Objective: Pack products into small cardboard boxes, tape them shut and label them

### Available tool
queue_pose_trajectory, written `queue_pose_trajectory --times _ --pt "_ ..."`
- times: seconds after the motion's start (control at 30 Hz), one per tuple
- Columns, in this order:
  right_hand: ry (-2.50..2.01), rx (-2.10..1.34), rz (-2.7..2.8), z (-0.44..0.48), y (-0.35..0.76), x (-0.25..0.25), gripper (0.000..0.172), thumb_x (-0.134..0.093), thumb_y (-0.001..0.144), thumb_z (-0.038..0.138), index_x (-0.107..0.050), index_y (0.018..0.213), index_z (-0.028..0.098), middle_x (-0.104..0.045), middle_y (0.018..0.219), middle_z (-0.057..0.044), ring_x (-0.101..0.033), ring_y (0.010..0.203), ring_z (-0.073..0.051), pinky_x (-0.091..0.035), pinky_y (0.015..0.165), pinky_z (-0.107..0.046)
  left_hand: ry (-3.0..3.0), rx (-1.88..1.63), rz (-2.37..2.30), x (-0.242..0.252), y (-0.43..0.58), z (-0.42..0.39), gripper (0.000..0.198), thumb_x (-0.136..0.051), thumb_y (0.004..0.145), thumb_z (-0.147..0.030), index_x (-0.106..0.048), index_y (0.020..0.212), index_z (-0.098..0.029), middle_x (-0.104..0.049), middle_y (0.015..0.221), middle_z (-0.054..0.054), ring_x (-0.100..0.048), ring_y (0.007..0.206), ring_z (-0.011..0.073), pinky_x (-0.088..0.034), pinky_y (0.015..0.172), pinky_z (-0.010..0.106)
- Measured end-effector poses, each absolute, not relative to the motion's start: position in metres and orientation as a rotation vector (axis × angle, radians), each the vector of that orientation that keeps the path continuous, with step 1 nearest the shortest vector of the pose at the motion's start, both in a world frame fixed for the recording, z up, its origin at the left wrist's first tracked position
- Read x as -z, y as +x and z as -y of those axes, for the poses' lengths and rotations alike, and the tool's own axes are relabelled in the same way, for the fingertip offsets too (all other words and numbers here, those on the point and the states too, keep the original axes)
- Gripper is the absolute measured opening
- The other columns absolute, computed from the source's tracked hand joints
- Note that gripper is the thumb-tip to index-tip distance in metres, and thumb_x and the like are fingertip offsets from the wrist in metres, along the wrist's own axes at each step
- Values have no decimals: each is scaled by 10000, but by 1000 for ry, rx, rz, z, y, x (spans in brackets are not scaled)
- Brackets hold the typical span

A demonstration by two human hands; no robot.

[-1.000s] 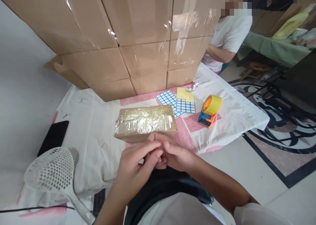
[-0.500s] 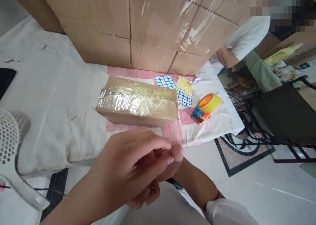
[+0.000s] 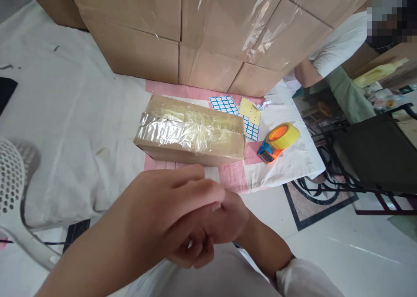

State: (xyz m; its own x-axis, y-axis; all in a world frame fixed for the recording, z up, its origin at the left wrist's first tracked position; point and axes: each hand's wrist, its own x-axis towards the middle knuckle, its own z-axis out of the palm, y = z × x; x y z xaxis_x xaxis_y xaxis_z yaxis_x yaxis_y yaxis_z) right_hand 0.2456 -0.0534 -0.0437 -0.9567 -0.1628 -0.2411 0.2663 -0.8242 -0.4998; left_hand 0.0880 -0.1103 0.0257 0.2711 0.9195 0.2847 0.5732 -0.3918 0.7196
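My left hand (image 3: 169,201) and my right hand (image 3: 230,216) meet in front of my body, fingers curled in and pressed against each other. The left hand covers much of the right. Whatever lies between the fingers, if anything, is hidden. Just beyond them on the table is a long cardboard box (image 3: 192,136), its top covered in wrinkled clear tape. To its right lie a sheet of blue-edged white labels (image 3: 224,104), a partly used label sheet with a yellowish backing (image 3: 250,110), and a tape dispenser (image 3: 269,151) with a roll of yellow tape (image 3: 291,135).
Stacked cardboard boxes (image 3: 211,67) bound with clear tape stand at the back of the cloth-covered table (image 3: 81,114). A white perforated skimmer-shaped thing (image 3: 11,179) is at the left. At the right are another person's arm (image 3: 308,71) and a dark chair (image 3: 378,145).
My hands have closed more tightly together, the right fingertips now tucked behind the left hand. The view has shifted slightly, so the box and tape appear farther right.
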Motion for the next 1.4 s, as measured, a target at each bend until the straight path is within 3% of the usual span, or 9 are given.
queue_pose_trajectory --times 0.1,0.2,0.47,0.57,0.73,0.9,1.03,1.2,1.4 --pt "17 2864 -579 57 252 34 560 -487 767 712 -553 857 163 -389 679 14 -296 541 -118 -195 409 -230 2260 -907 -1372 -27 84 110 204 -463 882 -126 -583 755 -231 -473 633 -47 -383 548 108 -254 503 272" --pt "116 2969 -438 60 256 29 374 -457 840 577 -488 817 205 -353 673 20 -295 567 -131 -179 435 -237 2482 -1020 -1387 -27 84 108 181 -484 838 -109 -580 741 -228 -468 627 -33 -348 584 140 -231 527 306" --pt "223 2935 -533 58 253 31 284 -412 838 451 -509 786 189 -306 679 31 -230 568 -125 -155 444 -252 2416 -874 -1327 -20 81 104 202 -493 849 -117 -463 672 -210 -446 588 -56 -355 544 119 -249 516 308" --pt "190 2953 -485 58 253 29 305 -416 841 483 -499 800 192 -327 686 28 -239 565 -126 -150 436 -253 2503 -899 -1330 -13 79 106 174 -500 813 -63 -499 723 -212 -452 636 -35 -367 613 149 -263 571 334" --pt "204 2982 -456 59 256 24 505 -362 918 643 -531 904 167 -358 758 14 -258 566 -112 -124 428 -227 2343 -996 -1330 0 76 111 193 -508 834 -14 -514 799 -204 -449 648 -49 -334 617 132 -258 575 321" --pt "428 3092 -763 68 255 29 645 -295 921 811 -510 964 204 -433 752 25 -306 526 -96 -211 429 -212 2025 -1249 -1445 6 90 118 117 -649 889 -168 -541 863 -203 -509 658 -68 -400 591 90 -318 561 275" --pt "735 3076 -1251 74 256 33 708 -335 839 901 -490 986 226 -488 773 24 -387 550 -98 -312 493 -226 1991 -1309 -1512 7 106 122 83 -637 895 -208 -564 857 -198 -529 637 -56 -406 572 105 -327 543 293" --pt "886 2941 -1428 73 260 26 688 -412 831 883 -462 1081 244 -474 773 29 -426 630 -125 -379 603 -262 2229 -1274 -1484 2 107 124 82 -582 870 -103 -573 837 -177 -602 687 -10 -472 617 141 -351 555 327" --pt "997 2940 -1466 77 258 13 541 -414 938 761 -409 1164 270 -456 946 10 -432 714 -114 -395 635 -234 2515 -1098 -1595 -7 98 124 218 -576 890 -138 -534 684 -193 -553 600 -18 -433 547 145 -305 519 348"
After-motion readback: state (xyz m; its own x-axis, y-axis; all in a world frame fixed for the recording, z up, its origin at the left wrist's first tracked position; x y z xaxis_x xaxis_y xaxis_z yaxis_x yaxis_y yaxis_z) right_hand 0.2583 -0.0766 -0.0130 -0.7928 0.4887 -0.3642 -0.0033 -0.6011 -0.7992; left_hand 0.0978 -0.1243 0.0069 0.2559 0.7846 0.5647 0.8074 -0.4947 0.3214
